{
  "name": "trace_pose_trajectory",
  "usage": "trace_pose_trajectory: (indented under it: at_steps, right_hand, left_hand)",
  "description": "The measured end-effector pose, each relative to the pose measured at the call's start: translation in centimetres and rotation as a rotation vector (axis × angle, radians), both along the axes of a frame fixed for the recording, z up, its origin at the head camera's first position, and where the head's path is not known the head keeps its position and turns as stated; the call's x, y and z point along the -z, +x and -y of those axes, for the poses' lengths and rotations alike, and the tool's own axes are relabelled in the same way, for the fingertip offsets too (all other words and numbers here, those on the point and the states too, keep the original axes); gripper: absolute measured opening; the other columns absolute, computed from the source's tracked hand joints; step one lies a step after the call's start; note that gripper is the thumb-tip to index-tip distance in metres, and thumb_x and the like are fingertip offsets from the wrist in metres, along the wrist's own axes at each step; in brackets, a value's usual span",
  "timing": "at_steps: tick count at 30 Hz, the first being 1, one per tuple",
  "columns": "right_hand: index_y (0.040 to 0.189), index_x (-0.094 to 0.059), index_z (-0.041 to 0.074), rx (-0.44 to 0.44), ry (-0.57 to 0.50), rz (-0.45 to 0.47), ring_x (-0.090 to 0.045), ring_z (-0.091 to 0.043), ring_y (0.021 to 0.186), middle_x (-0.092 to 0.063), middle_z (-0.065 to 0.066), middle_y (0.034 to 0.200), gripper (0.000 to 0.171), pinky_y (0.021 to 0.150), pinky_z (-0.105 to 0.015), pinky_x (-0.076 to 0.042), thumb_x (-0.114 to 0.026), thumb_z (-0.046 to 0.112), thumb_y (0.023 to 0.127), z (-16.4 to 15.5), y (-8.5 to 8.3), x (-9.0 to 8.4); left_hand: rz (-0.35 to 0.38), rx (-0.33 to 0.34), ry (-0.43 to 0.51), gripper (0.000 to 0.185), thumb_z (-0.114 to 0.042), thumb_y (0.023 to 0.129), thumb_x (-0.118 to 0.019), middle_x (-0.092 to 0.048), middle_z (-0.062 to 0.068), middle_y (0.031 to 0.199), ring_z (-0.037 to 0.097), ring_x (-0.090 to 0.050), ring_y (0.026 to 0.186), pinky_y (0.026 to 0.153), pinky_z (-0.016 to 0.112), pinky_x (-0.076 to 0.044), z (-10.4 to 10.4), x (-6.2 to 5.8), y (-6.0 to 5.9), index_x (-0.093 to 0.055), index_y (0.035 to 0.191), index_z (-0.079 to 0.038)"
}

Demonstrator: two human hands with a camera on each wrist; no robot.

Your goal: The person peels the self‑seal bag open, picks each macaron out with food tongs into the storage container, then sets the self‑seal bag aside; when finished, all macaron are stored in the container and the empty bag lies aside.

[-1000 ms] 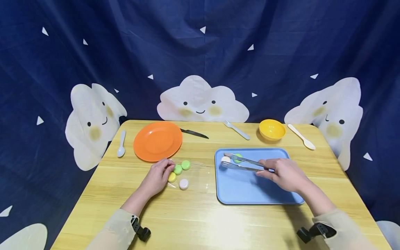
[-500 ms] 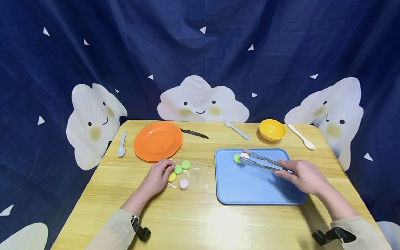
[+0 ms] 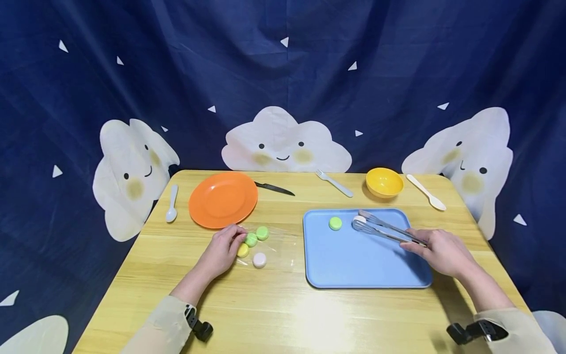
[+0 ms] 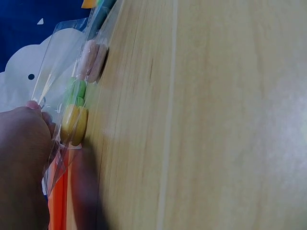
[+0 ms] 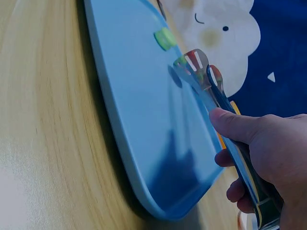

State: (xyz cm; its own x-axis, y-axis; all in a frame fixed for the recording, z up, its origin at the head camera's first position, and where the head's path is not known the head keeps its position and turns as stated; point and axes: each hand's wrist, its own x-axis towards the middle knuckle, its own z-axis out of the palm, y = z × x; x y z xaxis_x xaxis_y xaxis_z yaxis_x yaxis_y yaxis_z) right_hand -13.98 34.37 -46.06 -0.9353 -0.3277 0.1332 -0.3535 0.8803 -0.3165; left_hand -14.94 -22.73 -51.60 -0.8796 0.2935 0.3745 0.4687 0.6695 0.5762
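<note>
From the head view, our right hand [image 3: 442,250] grips slim metal tongs [image 3: 384,229], their tips pinching a pale round macaron [image 3: 359,220] over the flat blue plastic tray [image 3: 353,265], at three o'clock from the green macaron [image 3: 335,223]. Our left hand [image 3: 223,250] pins the clear plastic bag [image 3: 265,243] on the tabletop.

At the left wrist, our fingers [image 4: 33,108] pinch the bag's edge.

At the right wrist, our fingers [image 5: 235,125] clamp the tongs; easing pressure could drop the macaron.

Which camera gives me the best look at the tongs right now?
The head view: the tongs show whole, held by the right hand over the blue tray, with something white between the tips. The right wrist view shows them close but foreshortened and blurred. The left wrist view does not show them.
</note>
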Motion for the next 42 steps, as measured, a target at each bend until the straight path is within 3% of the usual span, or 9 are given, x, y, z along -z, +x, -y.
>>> trace_pose_trajectory:
  at_steps: [8, 15, 18, 21, 26, 31, 34, 37, 42]
  right_hand:
    - [0.131, -0.073, 0.000, 0.031, 0.007, 0.055, -0.067, -0.028, 0.084, -0.075, -0.021, 0.117, 0.059, 0.067, -0.053, -0.051, -0.077, 0.047, 0.097, -0.4, -0.3, 0.5]
    - [0.141, -0.063, -0.006, 0.053, -0.036, 0.087, -0.068, -0.046, 0.107, -0.068, -0.027, 0.129, 0.073, 0.081, -0.067, -0.051, -0.074, 0.052, 0.098, 0.1, 0.0, 0.1]
    - [0.138, -0.066, -0.002, 0.046, -0.052, 0.085, -0.068, -0.033, 0.086, -0.075, -0.015, 0.104, 0.068, 0.070, -0.053, -0.052, -0.075, 0.052, 0.097, 0.8, 0.1, -0.4]
    - [0.131, -0.071, 0.005, 0.017, -0.057, 0.066, -0.054, -0.013, 0.065, -0.062, 0.006, 0.079, 0.058, 0.057, -0.035, -0.041, -0.076, 0.051, 0.096, 1.8, 0.3, -0.8]
    - [0.126, -0.073, 0.010, -0.067, -0.069, -0.012, -0.042, -0.002, 0.056, -0.055, 0.017, 0.076, 0.048, 0.052, -0.027, -0.033, -0.080, 0.046, 0.095, 3.9, 0.5, -0.9]
    - [0.106, -0.074, 0.027, -0.160, -0.100, -0.062, -0.043, 0.001, 0.056, -0.051, 0.023, 0.073, 0.022, 0.052, -0.025, -0.035, -0.082, 0.044, 0.094, 6.3, 0.8, -0.8]
    - [0.101, -0.074, 0.029, -0.210, -0.110, -0.070, -0.043, 0.004, 0.057, -0.051, 0.026, 0.073, 0.019, 0.053, -0.024, -0.035, -0.082, 0.045, 0.093, 7.7, 0.9, -0.7]
    - [0.108, -0.079, 0.024, -0.254, -0.120, -0.069, -0.045, 0.004, 0.059, -0.055, 0.028, 0.076, 0.026, 0.055, -0.024, -0.038, -0.083, 0.044, 0.092, 9.0, 0.9, -0.5]
    - [0.113, -0.083, 0.022, -0.296, -0.103, -0.084, -0.068, -0.005, 0.076, -0.075, 0.018, 0.092, 0.029, 0.060, -0.031, -0.049, -0.082, 0.044, 0.093, 11.1, 0.8, 0.0]
  left_hand:
    - [0.013, -0.002, -0.008, 0.006, -0.011, 0.105, -0.068, -0.070, -0.001, 0.105, 0.017, -0.068, 0.102, 0.090, 0.044, -0.057, -0.1, -0.2, 0.1, -0.070, 0.110, -0.009]
    - [0.013, -0.004, -0.010, 0.006, -0.011, 0.105, -0.068, -0.070, -0.001, 0.105, 0.018, -0.068, 0.102, 0.091, 0.043, -0.057, -0.1, -0.4, 0.0, -0.070, 0.109, -0.008]
    - [0.012, -0.004, -0.008, 0.005, -0.011, 0.105, -0.068, -0.069, 0.000, 0.104, 0.018, -0.067, 0.101, 0.091, 0.043, -0.057, -0.1, -0.4, 0.0, -0.070, 0.109, -0.008]
    - [0.013, -0.005, -0.011, 0.005, -0.011, 0.105, -0.068, -0.069, 0.000, 0.103, 0.018, -0.067, 0.100, 0.090, 0.043, -0.057, -0.1, -0.4, 0.0, -0.070, 0.108, -0.008]
    - [0.009, -0.007, -0.010, 0.004, -0.011, 0.105, -0.068, -0.068, -0.001, 0.102, 0.017, -0.066, 0.098, 0.089, 0.043, -0.057, -0.1, -0.4, 0.0, -0.070, 0.107, -0.008]
    - [-0.012, -0.007, 0.001, 0.003, -0.009, 0.105, -0.068, -0.069, -0.001, 0.100, 0.017, -0.066, 0.097, 0.087, 0.043, -0.057, -0.1, -0.2, 0.0, -0.070, 0.105, -0.008]
    - [-0.019, -0.007, 0.005, 0.003, -0.008, 0.105, -0.067, -0.069, 0.000, 0.101, 0.017, -0.067, 0.097, 0.087, 0.043, -0.057, -0.1, -0.1, -0.1, -0.070, 0.105, -0.008]
    - [-0.022, -0.006, 0.010, 0.004, -0.009, 0.105, -0.067, -0.070, 0.001, 0.101, 0.017, -0.067, 0.097, 0.087, 0.043, -0.057, -0.1, 0.0, -0.1, -0.070, 0.106, -0.008]
    - [-0.023, -0.006, 0.012, 0.003, -0.009, 0.105, -0.067, -0.069, 0.001, 0.101, 0.017, -0.067, 0.097, 0.086, 0.042, -0.057, 0.0, 0.0, -0.1, -0.070, 0.106, -0.008]
